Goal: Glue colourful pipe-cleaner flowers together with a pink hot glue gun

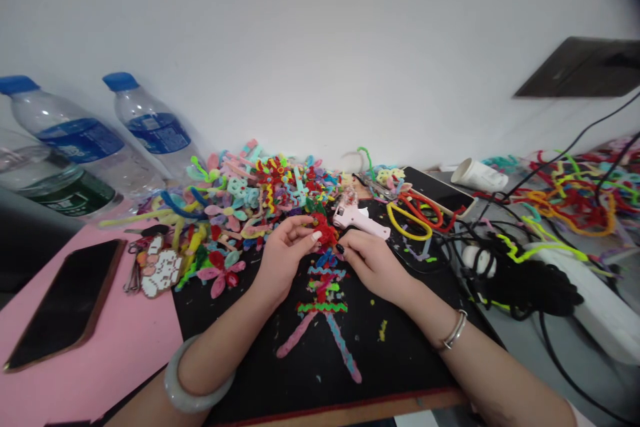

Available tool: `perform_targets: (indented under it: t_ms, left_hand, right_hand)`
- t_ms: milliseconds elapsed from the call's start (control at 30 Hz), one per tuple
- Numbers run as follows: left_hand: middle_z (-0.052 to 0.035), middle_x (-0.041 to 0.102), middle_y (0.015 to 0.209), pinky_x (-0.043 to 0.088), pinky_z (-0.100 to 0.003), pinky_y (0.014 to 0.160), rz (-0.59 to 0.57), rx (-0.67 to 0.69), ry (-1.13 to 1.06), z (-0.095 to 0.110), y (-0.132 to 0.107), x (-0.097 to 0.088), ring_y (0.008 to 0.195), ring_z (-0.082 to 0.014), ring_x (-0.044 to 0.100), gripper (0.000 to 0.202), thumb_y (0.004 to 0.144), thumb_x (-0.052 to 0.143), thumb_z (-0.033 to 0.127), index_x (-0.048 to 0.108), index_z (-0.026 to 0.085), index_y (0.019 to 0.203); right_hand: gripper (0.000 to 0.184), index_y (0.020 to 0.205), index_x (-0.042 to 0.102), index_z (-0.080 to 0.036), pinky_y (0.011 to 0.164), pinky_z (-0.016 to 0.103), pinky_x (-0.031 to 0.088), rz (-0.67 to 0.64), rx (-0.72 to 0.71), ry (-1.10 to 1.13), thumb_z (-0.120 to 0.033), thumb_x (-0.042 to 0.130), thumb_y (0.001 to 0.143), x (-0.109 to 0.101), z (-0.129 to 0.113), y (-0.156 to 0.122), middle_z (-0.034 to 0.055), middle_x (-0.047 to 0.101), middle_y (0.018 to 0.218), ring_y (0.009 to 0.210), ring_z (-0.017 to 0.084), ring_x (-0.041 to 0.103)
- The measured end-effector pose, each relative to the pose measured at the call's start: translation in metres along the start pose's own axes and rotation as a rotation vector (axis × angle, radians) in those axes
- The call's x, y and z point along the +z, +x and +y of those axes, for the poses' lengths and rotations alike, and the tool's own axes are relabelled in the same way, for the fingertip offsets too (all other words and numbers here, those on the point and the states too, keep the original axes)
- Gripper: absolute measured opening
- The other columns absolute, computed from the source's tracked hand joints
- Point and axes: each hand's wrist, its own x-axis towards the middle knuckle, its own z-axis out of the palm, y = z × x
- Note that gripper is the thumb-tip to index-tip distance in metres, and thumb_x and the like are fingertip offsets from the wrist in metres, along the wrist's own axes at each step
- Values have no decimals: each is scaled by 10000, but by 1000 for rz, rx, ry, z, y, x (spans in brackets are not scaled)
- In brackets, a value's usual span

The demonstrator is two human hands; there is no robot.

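My left hand [284,250] and my right hand [367,260] meet over a black mat [310,360]. Both pinch a small red pipe-cleaner piece [326,232] at the top of a colourful pipe-cleaner figure [323,310], which lies flat on the mat with two long legs, pink and blue. The fingers of both hands are closed on the red piece. A pale bangle sits on my left wrist and a thin silver bracelet on my right.
A heap of coloured pipe-cleaner shapes [250,197] lies behind the hands, with a pink glue gun [357,217] beside it. Water bottles [150,130] stand at left, a phone [67,300] on pink paper. Cables, a power strip [590,300] and more pipe cleaners [575,197] crowd the right.
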Motion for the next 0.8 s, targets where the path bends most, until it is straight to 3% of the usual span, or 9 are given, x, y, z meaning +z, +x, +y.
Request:
perform_targets:
  t_ms: [800]
  left_hand:
    - [25,616,738,501,-200,666,-16,-130,-182,4,-8,9,654,-72,606,317,666,716,187,558,161,940]
  right_hand:
    - [194,731,547,-174,603,250,375,61,-16,54,-132,424,875,7,-5,-3,16,523,691,650,128,487]
